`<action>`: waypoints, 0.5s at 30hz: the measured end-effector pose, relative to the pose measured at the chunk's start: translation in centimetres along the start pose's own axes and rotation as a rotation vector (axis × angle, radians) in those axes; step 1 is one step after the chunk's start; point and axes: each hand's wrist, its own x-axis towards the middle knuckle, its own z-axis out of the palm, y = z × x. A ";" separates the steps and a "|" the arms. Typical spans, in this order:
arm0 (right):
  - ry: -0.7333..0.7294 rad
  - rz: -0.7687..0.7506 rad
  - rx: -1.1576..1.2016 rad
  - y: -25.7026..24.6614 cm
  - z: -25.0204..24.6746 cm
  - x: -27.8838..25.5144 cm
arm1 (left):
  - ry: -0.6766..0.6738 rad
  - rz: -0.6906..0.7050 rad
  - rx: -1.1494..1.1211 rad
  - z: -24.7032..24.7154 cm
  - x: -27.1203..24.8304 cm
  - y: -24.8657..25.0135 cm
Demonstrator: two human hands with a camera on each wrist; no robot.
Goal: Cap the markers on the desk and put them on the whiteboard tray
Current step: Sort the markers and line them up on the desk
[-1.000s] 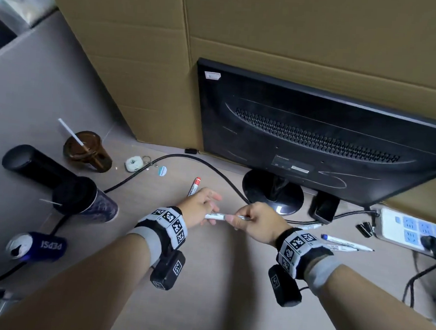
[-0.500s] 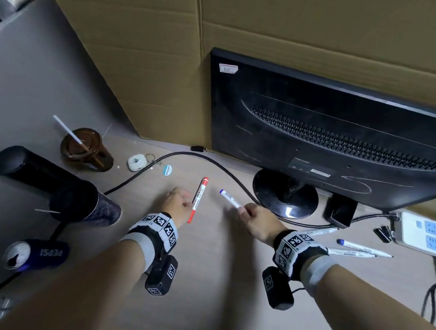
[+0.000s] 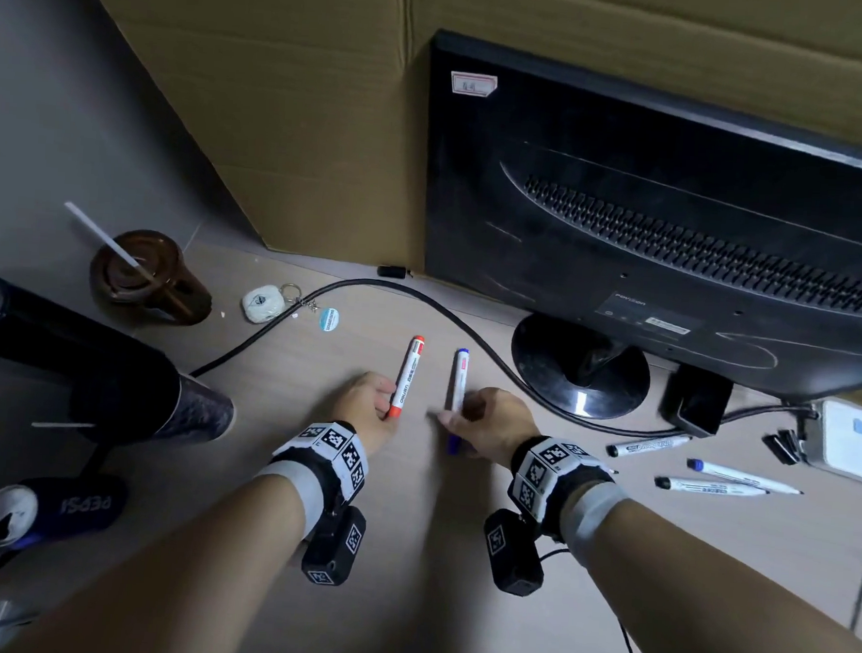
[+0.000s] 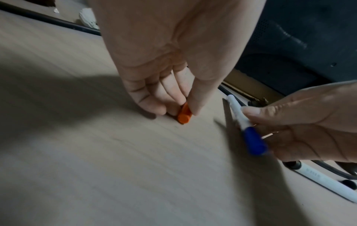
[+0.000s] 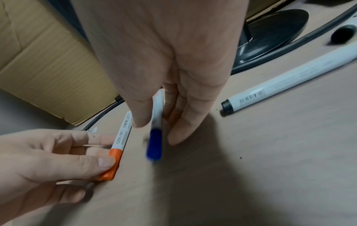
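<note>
Side by side on the desk point(image 3: 274, 387), left hand point(image 3: 368, 411) pinches one orange marker point(image 3: 408, 378), right hand point(image 3: 488, 425) one blue marker point(image 3: 457, 393); three more markers point(image 3: 703, 469) lie rightward.

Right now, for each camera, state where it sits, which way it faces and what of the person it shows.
Head: on the head, facing down and forward at the desk; shows both forearms, left hand and right hand.
Left wrist: along the left hand, pinching the orange marker.
Right wrist: along the right hand, gripping the blue marker.
Shared: both wrist views show both markers and the opposite hand.
</note>
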 end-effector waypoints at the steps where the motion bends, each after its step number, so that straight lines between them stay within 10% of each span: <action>1: 0.009 0.001 0.032 0.0 -0.1 -0.2 | -0.012 0.000 -0.011 0.2 0.0 0.2; 15: 0.401 0.047 0.102 7.3 -10.5 -6.1 | -0.044 -0.032 0.113 1.1 -0.6 5.1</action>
